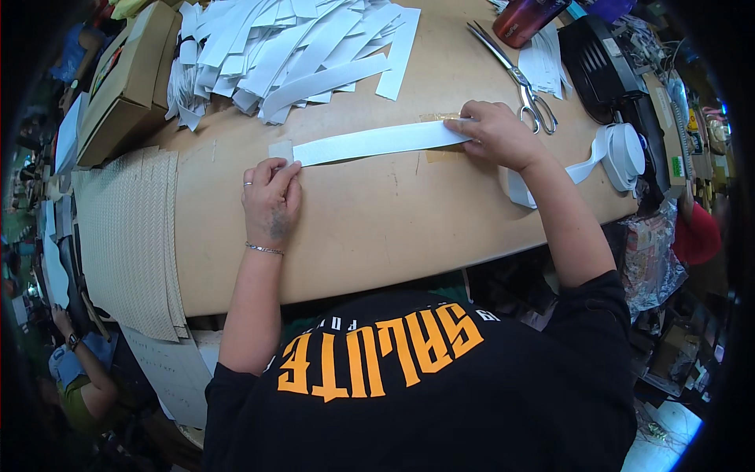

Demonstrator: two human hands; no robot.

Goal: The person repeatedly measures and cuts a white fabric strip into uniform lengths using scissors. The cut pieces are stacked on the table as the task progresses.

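A white strip of flat band [377, 144] lies stretched across the tan table. My left hand [272, 200] holds its left end down, fingers closed together, beside a pale piece of tape [280, 149] on the table. At the other end my right hand [501, 135] pinches the strip between thumb and fingers, over clear brown tape [444, 156] stuck to the tabletop. Beyond my right forearm stands a roll of white band [627, 156], its loose length curving toward my arm. Whether that length joins the held strip is hidden. Scissors [515, 73] lie just past my right hand.
A large heap of cut white strips [307, 51] covers the far side of the table [354, 252]. Cream textured sheets [130, 228] and a cardboard box [138, 86] sit at left. Far right are a dark red tumbler [527, 20] and a black device [602, 67]. Another person's arm [94, 377] shows lower left.
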